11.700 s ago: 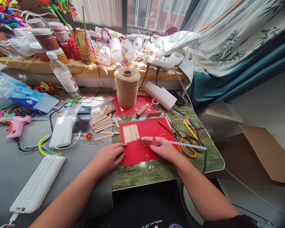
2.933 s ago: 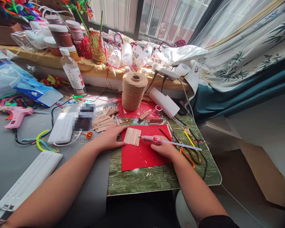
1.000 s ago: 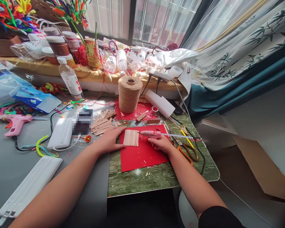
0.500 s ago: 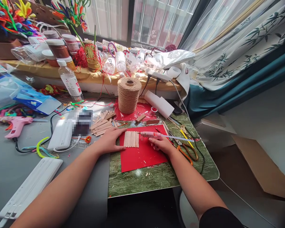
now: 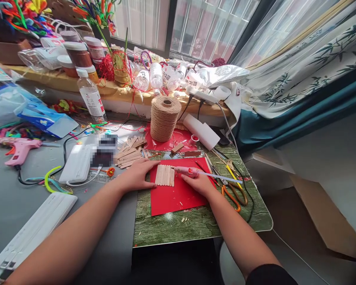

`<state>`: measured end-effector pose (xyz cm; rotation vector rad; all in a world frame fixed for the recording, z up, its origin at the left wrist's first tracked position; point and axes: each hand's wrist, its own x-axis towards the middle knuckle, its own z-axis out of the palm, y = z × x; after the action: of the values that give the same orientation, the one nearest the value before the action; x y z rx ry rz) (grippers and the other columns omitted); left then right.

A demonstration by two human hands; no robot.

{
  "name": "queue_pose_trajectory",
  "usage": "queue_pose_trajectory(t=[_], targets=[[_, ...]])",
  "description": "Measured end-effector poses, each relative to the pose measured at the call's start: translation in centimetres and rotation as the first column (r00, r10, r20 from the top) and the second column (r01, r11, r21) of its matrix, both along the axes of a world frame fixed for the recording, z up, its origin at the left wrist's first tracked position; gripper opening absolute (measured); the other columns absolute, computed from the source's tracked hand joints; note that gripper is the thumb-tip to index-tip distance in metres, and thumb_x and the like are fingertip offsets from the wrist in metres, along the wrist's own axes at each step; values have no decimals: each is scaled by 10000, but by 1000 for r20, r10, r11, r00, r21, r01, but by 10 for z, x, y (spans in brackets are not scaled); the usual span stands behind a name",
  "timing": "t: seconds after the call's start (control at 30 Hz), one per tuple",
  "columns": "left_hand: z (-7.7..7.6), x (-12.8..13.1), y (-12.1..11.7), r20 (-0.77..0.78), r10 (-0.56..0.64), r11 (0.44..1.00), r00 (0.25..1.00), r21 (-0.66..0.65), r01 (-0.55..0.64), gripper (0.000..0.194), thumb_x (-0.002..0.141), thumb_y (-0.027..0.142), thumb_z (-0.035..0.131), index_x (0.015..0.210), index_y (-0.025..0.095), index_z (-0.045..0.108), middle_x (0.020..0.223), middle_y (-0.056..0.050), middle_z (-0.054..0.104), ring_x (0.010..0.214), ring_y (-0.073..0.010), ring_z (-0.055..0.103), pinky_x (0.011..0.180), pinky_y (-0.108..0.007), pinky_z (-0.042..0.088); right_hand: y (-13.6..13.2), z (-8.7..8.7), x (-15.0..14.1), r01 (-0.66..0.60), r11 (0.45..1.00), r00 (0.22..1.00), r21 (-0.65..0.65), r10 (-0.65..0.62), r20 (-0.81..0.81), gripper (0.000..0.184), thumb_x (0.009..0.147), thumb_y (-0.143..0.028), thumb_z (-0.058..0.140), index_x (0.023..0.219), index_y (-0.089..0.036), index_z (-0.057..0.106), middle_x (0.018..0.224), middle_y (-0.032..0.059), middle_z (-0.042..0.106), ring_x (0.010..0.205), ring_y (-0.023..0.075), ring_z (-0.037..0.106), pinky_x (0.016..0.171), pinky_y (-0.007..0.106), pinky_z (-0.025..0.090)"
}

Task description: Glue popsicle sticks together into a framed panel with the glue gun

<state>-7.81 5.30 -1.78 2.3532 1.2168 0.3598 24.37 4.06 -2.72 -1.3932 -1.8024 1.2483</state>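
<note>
A row of wooden craft sticks (image 5: 165,175) lies side by side on a red sheet (image 5: 178,194) on the green board. My left hand (image 5: 138,174) rests flat beside the row's left edge, fingers stretched out and touching it. My right hand (image 5: 198,183) is closed round a small pink glue gun (image 5: 186,170) with a clear glue stick out of its back. The gun's nozzle points left at the row's upper right corner.
A jute twine spool (image 5: 165,118) and a white roll (image 5: 201,131) stand behind the red sheet. Loose sticks (image 5: 129,152) lie at the left, orange-handled scissors (image 5: 234,194) at the right. A second pink glue gun (image 5: 16,147), white cases and bottles crowd the left side.
The glue gun's nozzle has stayed at the top right of the stick row, with my right hand shifting slightly left. My left hand keeps its place at the row's left edge.
</note>
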Motion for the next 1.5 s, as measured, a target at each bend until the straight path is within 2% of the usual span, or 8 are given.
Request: queue_pose_trajectory(t=[0.13, 0.27, 0.47, 0.63, 0.77, 1.0, 1.23, 1.5], targets=[[-1, 0, 0, -5, 10, 1000, 1000, -4, -10, 931, 779, 627, 765, 1572, 271, 432, 1504, -109, 558, 1358, -332, 500, 1138, -459, 408, 3, -1, -4, -20, 1000, 999, 13, 21, -31, 420, 902, -475, 721, 1301, -342, 735, 1250, 3, 766, 1260, 311, 655, 1135, 504, 490], [-2, -1, 0, -6, 10, 1000, 1000, -1, -10, 923, 783, 633, 759, 1565, 259, 442, 1496, -117, 558, 1360, -331, 499, 1144, -458, 403, 5, -4, -1, 21, 1000, 1000, 18, -21, -5, 389, 874, -444, 755, 1245, -330, 768, 1157, 9, 797, 1215, 322, 686, 1098, 498, 533], [-2, -1, 1, -2, 7, 1000, 1000, -3, -7, 936, 777, 629, 765, 1570, 258, 435, 1461, -114, 578, 1325, -321, 522, 1124, -443, 421, 8, -4, -1, 8, 999, 1000, 34, -9, 21, 376, 874, -382, 738, 1245, -330, 764, 1199, -4, 786, 1203, 307, 698, 1082, 476, 550], [-2, -1, 1, 2, 7, 1000, 1000, -5, -7, 927, 781, 618, 762, 1574, 274, 429, 1447, -110, 590, 1310, -328, 533, 1108, -441, 427, 11, -4, -4, -95, 995, 994, 23, 96, -44, 430, 913, -297, 620, 1332, -325, 716, 1317, -15, 736, 1305, 257, 648, 1182, 450, 464], [-1, -1, 0, 9, 0, 1000, 1000, 3, 0, 926, 782, 607, 765, 1573, 263, 428, 1465, -110, 586, 1313, -330, 531, 1112, -445, 421, 13, -4, -4, -110, 994, 990, -12, 108, -95, 467, 898, -257, 605, 1349, -322, 706, 1341, -17, 722, 1335, 244, 626, 1202, 435, 437], [-4, -2, 0, 14, -1, 1000, 1000, 7, 1, 939, 771, 599, 774, 1574, 260, 426, 1475, -109, 583, 1319, -332, 530, 1113, -442, 417, 10, 0, -4, -35, 998, 999, -61, 37, 22, 449, 896, -281, 622, 1333, -291, 727, 1190, 14, 791, 1085, 276, 740, 943, 402, 602], [-5, -2, 1, 18, 6, 1000, 1000, -6, -6, 944, 761, 593, 781, 1571, 256, 431, 1478, -116, 576, 1334, -332, 518, 1127, -441, 408, 10, -1, -4, -16, 1000, 996, -15, 17, 87, 463, 869, -239, 618, 1314, -280, 739, 1078, 11, 813, 970, 245, 743, 840, 341, 601], [-5, -3, 1, 12, -2, 1000, 1000, -1, 2, 937, 767, 599, 774, 1569, 262, 427, 1497, -111, 565, 1349, -335, 515, 1133, -440, 405, 8, 2, -4, -19, 1000, 994, -6, 20, 111, 453, 844, -254, 631, 1278, -265, 759, 1017, 14, 816, 926, 252, 732, 816, 350, 603]])
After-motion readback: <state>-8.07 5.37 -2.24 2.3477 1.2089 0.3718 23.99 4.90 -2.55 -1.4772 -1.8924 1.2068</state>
